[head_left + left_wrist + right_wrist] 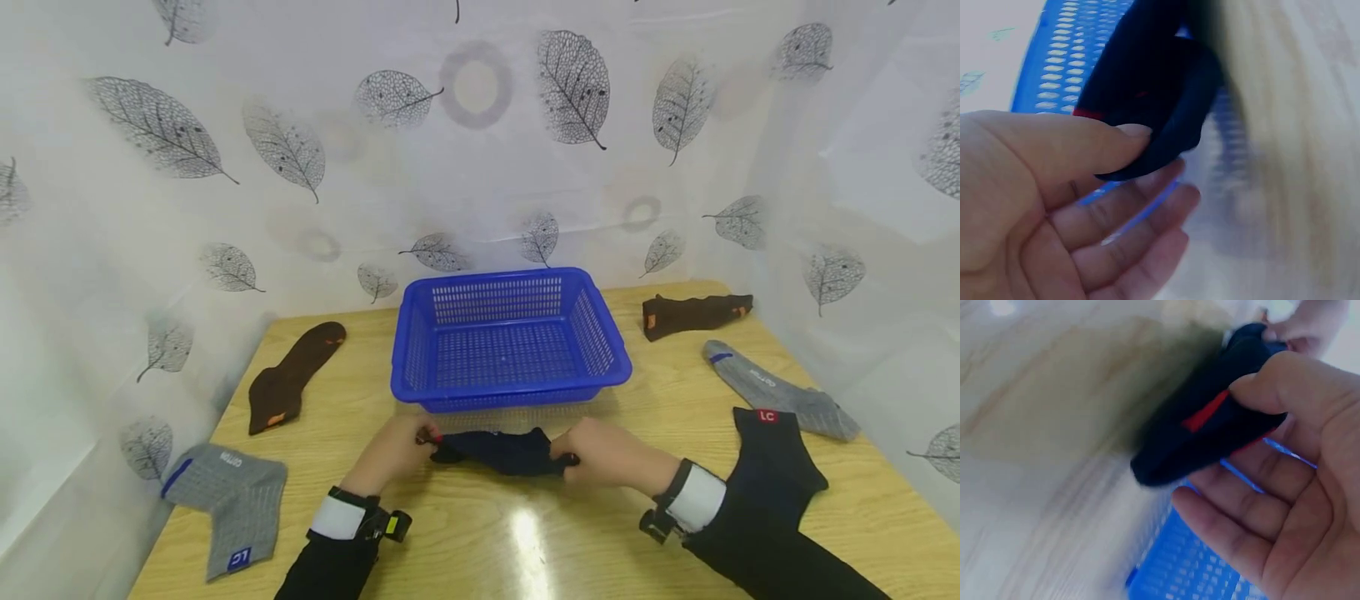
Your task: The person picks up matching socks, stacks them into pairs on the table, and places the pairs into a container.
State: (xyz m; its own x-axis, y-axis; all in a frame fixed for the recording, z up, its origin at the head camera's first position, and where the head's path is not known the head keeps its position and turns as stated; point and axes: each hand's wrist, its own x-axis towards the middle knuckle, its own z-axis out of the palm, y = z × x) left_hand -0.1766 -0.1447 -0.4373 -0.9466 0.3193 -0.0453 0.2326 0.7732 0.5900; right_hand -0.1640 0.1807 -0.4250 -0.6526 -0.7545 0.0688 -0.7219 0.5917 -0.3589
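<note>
A dark navy sock [498, 452] with red patches stretches between both hands, just in front of the blue basket [510, 393]. At its left end, my left hand [393, 454] pinches the fabric; in the left wrist view the thumb presses the folded sock [1154, 94] against the fingers. My right hand [607, 452] pinches the other end. Seen from the right wrist, the thumb lies on the sock [1210, 419] beside a red patch, with the other fingers beneath. The basket's visible floor holds nothing.
On the wooden table [450, 550] lie brown socks [296, 375] [697, 315] at the back left and back right. Grey socks [243, 500] [780, 392] lie toward both sides. A matching dark sock [776, 458] with a red label is beside my right forearm. Leaf-patterned sheeting [480, 183] surrounds the table.
</note>
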